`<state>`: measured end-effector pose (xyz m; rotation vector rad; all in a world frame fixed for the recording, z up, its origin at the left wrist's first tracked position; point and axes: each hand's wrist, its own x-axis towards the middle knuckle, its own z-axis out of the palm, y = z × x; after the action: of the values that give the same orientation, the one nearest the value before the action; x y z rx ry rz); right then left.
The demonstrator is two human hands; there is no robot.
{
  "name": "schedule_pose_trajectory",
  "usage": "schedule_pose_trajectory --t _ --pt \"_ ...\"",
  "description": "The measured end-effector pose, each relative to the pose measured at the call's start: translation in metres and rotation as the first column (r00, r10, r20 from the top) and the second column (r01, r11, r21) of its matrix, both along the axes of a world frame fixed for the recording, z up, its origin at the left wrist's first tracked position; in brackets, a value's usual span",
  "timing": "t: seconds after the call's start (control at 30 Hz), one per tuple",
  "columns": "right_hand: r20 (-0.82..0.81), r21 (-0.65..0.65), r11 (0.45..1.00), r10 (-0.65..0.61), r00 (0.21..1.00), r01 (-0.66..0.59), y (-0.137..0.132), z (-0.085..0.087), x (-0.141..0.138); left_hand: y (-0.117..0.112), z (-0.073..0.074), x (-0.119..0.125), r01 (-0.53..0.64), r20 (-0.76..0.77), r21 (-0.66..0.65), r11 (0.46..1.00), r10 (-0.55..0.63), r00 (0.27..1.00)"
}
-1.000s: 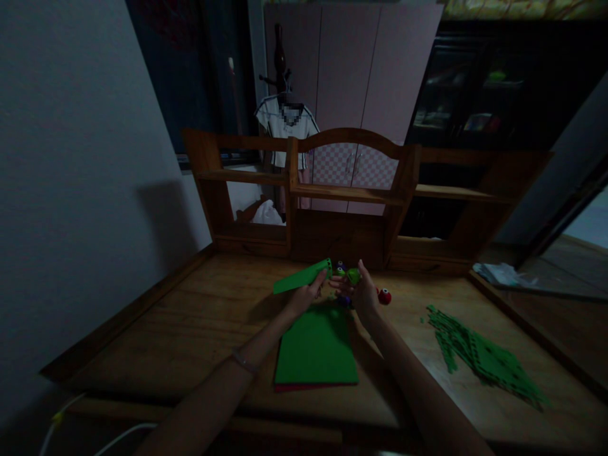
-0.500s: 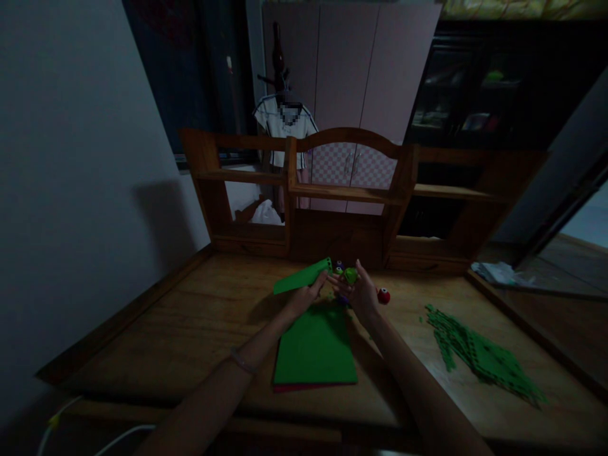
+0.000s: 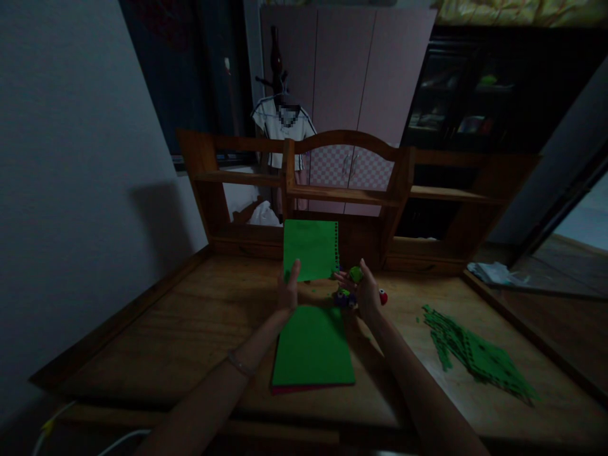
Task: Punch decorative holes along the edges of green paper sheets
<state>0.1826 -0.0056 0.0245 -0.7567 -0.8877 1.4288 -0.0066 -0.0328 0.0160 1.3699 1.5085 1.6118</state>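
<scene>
My left hand [image 3: 288,292] is closed on the lower left corner of a green sheet [image 3: 310,247], held upright with a row of small holes down its right edge. In my right hand [image 3: 367,292] is a small round green object [image 3: 356,273], resting against the fingers with the thumb beside it; its kind is unclear. Below the hands lies a stack of green sheets [image 3: 313,348] with a reddish layer underneath. Small dark purple figures with eyes [image 3: 342,297] stand just left of my right hand, and a red ball-like one [image 3: 382,296] is to its right.
A heap of green perforated sheets and strips [image 3: 479,358] lies on the wooden desk [image 3: 190,323] at the right. Green scraps are scattered about. A wooden shelf unit [image 3: 344,197] borders the back, and a plastic bag [image 3: 494,273] sits at the far right.
The green sheet has swung from a slant to upright, facing me. My left hand has moved left, away from my right hand, which still holds the round green object.
</scene>
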Motion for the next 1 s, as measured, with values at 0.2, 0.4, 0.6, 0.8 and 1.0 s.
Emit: schedule_pose_trajectory --t 0.2,0.4,0.6,0.8,1.0 --pt "0.115 0.153 0.972 -0.196 0.974 0.178 0.002 0.002 0.005 0.019 -0.002 -0.001 0.009 0.176 0.118 0.993 -0.03 0.984" --pt "0.059 0.161 0.97 -0.193 0.979 0.181 0.002 0.006 0.01 0.026 -0.012 0.005 0.148 0.239 0.079 0.986 -0.162 0.957" --pt "-0.03 0.035 0.989 -0.144 0.989 0.145 0.006 0.002 0.013 0.029 -0.02 0.014 0.24 0.298 0.088 0.967 -0.256 0.92" --pt "-0.164 -0.009 0.99 -0.141 0.976 0.142 0.005 0.004 0.015 0.033 -0.024 0.012 0.274 0.342 0.044 0.961 -0.273 0.899" --pt "-0.255 -0.016 0.998 -0.068 0.965 0.066 0.006 0.003 0.017 0.038 -0.03 0.009 0.32 0.402 -0.026 0.947 -0.283 0.871"
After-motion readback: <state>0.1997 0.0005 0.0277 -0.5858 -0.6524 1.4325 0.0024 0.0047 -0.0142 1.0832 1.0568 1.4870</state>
